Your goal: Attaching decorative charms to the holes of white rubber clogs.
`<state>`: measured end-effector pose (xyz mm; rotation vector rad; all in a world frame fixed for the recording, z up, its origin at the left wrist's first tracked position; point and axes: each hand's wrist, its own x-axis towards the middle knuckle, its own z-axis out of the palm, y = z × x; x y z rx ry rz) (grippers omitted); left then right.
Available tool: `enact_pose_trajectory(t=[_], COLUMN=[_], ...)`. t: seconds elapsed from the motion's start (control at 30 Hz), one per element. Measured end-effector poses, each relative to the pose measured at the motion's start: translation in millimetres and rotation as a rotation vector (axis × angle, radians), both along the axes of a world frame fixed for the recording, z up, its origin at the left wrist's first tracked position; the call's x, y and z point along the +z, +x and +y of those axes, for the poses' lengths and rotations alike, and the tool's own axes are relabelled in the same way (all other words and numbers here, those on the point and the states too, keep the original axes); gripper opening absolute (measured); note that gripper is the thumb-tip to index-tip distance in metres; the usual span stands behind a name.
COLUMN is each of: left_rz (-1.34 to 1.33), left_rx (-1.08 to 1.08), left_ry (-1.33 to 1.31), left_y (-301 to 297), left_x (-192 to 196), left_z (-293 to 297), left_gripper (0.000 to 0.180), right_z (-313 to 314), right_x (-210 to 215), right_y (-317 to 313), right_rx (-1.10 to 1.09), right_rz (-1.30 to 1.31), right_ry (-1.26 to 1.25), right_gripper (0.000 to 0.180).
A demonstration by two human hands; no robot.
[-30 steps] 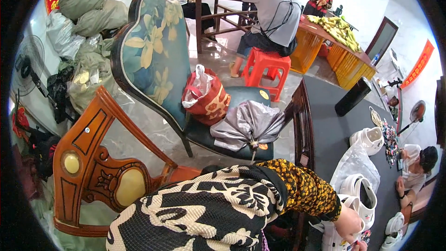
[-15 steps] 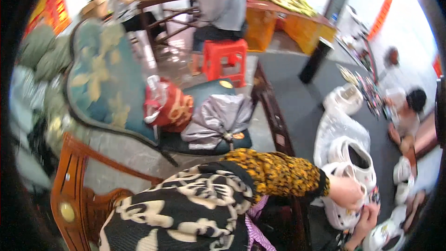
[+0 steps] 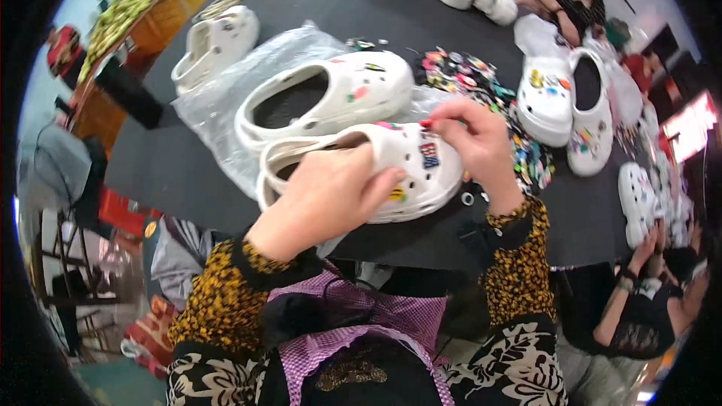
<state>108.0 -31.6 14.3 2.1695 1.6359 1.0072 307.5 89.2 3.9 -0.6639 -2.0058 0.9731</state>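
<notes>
A white clog [image 3: 444,173] with colourful shoe charms lies on the dark table in front of me, its toe to the right. My left hand [image 3: 320,192] grips its upper, fingers reaching into the foot opening and thumb on the outside. At the top of the toe, my right hand [image 3: 481,143] pinches a small red charm [image 3: 427,123] between thumb and fingertips, against or just above the clog; contact is hard to tell. Right behind lies a second white clog [image 3: 383,86] with a few charms, pointing the same way.
Clear plastic wrap [image 3: 218,128] lies under the clogs. A heap of loose charms [image 3: 466,75] spreads behind my right hand. Another white clog [image 3: 229,34] stands at left, near a black cylinder [image 3: 128,90]. At right is a decorated pair [image 3: 545,116]. Co-workers [image 3: 650,304] sit around the table.
My view has swung right, bringing the table and clogs from the right edge to the middle. My left hand stays on the near clog; my right hand is at its toe.
</notes>
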Motion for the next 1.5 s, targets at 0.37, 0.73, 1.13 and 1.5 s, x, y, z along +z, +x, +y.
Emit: enact_pose_trajectory(t=[0.37, 0.73, 1.13, 1.5], left_rz=[0.02, 0.055, 0.015, 0.078], left_rx=[-0.063, -0.037, -0.005, -0.1], left_ry=[0.056, 0.017, 0.015, 0.065], left_y=[2, 0, 2, 1], left_x=[-1, -1, 1, -1], left_z=[-4, -1, 0, 4], left_gripper=[0.026, 0.027, 0.03, 0.024], right_z=[-4, -1, -2, -12], right_x=[1, 5, 12, 15], right_y=[0, 1, 16, 15], right_rx=[0.044, 0.047, 0.198, 0.145], right_rz=[0.061, -0.019, -0.196, -0.389], right_ry=[0.237, 0.45, 0.326, 0.609], right_gripper=[0.007, 0.007, 0.024, 0.026])
